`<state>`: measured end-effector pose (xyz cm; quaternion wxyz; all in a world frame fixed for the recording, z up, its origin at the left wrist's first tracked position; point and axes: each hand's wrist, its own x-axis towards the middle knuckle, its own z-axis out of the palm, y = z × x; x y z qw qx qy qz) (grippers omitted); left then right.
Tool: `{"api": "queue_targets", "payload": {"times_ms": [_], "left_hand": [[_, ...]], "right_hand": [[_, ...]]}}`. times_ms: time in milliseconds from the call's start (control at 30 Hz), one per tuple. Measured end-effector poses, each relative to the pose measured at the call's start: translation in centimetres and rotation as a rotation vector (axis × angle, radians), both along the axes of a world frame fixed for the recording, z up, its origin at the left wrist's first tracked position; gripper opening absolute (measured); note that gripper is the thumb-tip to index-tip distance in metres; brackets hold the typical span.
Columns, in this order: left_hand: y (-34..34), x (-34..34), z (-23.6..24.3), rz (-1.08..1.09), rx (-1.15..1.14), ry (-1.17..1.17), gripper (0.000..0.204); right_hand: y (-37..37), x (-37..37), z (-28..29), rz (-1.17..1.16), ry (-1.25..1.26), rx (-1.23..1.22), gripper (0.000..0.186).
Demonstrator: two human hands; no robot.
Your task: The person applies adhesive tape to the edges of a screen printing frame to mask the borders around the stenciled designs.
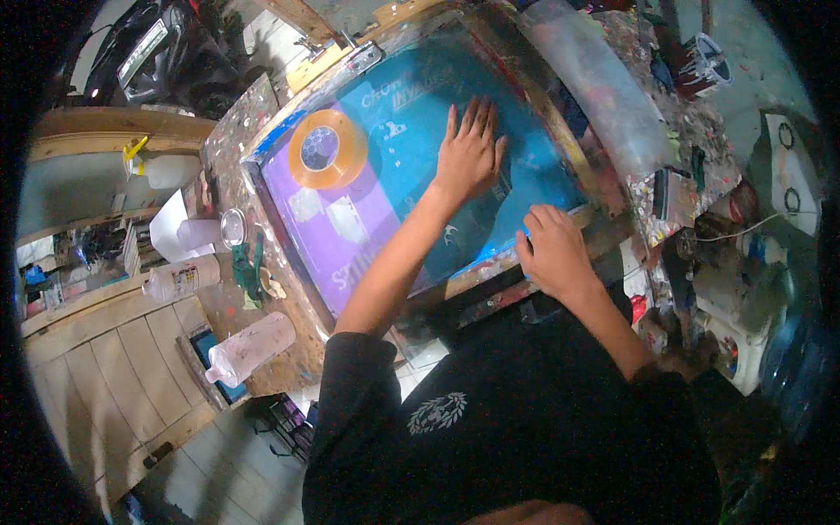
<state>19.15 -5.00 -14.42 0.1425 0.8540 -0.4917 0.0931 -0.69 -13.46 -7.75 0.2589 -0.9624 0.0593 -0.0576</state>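
Observation:
A silk-screen printing frame (293, 271) lies in front of me, its mesh coated blue (416, 162) on the right and purple (293, 214) on the left, with pale lettering and shapes. My left hand (470, 153) rests palm down on the blue part, fingers stretched out and nothing held. At the frame's near right edge is my right hand (557, 254), fingers loosely bent, thumb apart, with nothing visible in it. A wide roll of clear yellowish tape (351, 149) lies flat on the mesh at the far left.
A metal hinge clamp (363, 59) sits at the frame's far edge. Left of it are a pinkish squeeze bottle (252, 348), another plastic bottle (182, 278), a green cloth (248, 273) and a spray bottle (166, 168). Rolled clear plastic (604, 87) and a paint-smeared can (703, 66) stand right.

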Motion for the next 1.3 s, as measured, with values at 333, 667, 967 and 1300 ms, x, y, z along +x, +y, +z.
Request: {"api": "queue_targets", "payload": {"times_ms": [333, 667, 967, 1300], "left_hand": [[1.0, 5.7, 1.1, 0.195, -0.028, -0.212, 0.053], [17.7, 2.1, 7.8, 0.495, -0.164, -0.114, 0.064], [21.7, 3.2, 10.0, 0.377, 0.089, 0.206, 0.049], [23.1, -9.6, 24.5, 0.792, -0.128, 1.029, 0.045]], "right_hand": [[-3.2, 3.6, 3.0, 0.177, 0.297, 0.035, 0.017], [1.6, 25.9, -0.6, 0.533, -0.551, 0.004, 0.053], [2.7, 29.6, -0.7, 0.715, 0.042, 0.611, 0.025], [-0.2, 26.8, 7.2, 0.821, 0.49, 1.004, 0.02]]}}
